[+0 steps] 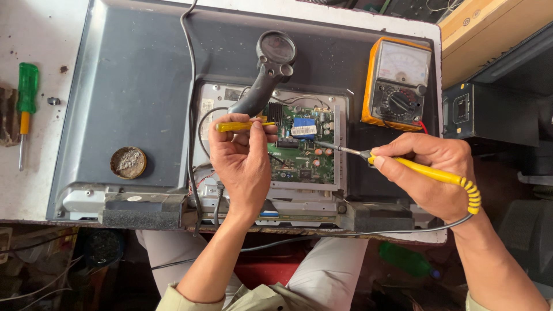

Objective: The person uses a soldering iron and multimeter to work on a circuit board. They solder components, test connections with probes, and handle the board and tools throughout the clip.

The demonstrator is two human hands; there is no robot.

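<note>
Left hand gripping yellow tool over green circuit board. Right hand holding yellow soldering iron, tip at board. Nearby: analog multimeter, black handheld magnifier, round tin, green screwdriver on bench.

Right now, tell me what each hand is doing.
Left hand: closed on a small yellow-handled tool, above the green circuit board.
Right hand: closed on a yellow soldering iron, tip toward the board.
</note>
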